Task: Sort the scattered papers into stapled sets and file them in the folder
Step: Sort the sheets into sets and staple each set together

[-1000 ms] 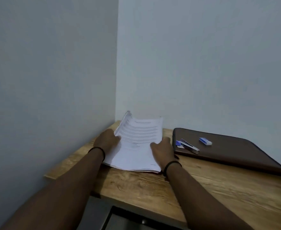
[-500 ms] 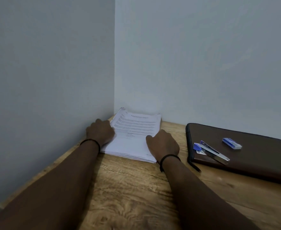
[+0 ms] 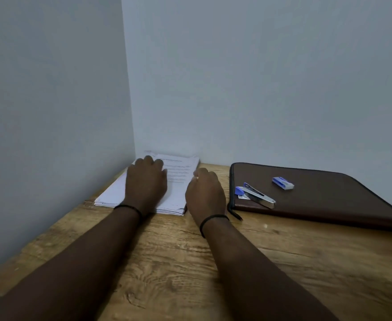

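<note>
A stack of white printed papers [image 3: 178, 179] lies flat in the table's far left corner, against both walls. My left hand [image 3: 145, 181] rests palm down on top of the stack, fingers spread toward its far edge. My right hand [image 3: 205, 193] is at the stack's right edge, fingers curled along it; whether it pinches any sheets is hidden. To the right, a closed brown zip folder [image 3: 324, 200] lies flat. A blue and silver stapler [image 3: 255, 195] and a small blue staple box [image 3: 283, 183] sit on the folder.
The wooden table [image 3: 213, 262] meets grey walls at the left and back. Its near left edge [image 3: 12, 281] drops off. The folder's zip pull [image 3: 235, 214] hangs onto the wood beside my right wrist.
My left hand moved from the stack's left edge onto its top. The raised top sheets have settled flat. My right hand stays at the right edge. The camera moved closer.
</note>
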